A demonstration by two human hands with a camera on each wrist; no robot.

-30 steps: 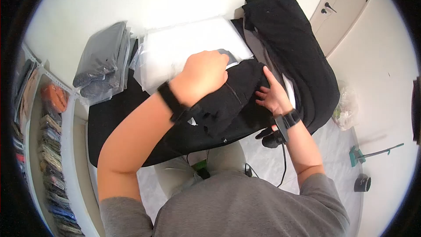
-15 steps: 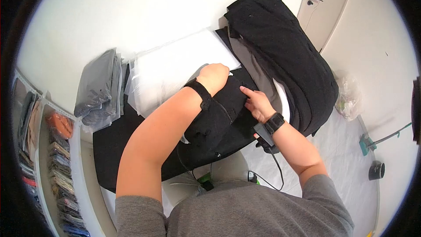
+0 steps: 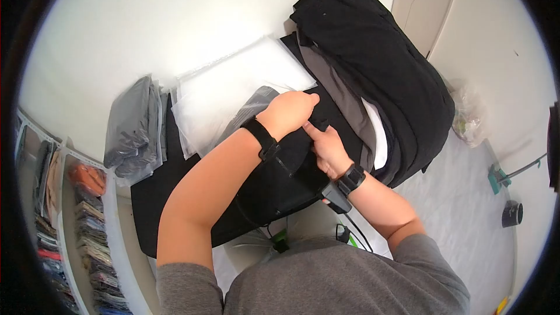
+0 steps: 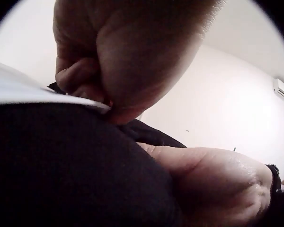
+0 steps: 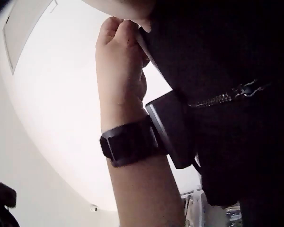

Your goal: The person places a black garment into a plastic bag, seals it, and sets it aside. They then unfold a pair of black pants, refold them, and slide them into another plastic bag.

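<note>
I see the left hand [image 3: 290,113] and right hand [image 3: 332,151] both pinching a matte black fabric garment [image 3: 296,150] with a toothed metal zipper [image 5: 212,100], above a flat black tabletop [image 3: 154,213].

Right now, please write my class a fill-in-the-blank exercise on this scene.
1. The left grip pinches the edge of a garment coloured ____.
2. In the right wrist view, a pull shows that the garment's fastener is a ____.
3. The large bright bundle on the shelf is coloured ____.
4. In the head view, grey bagged clothes lie to the ____ of the white pile.
Missing words: black, zip, orange, left.
</note>
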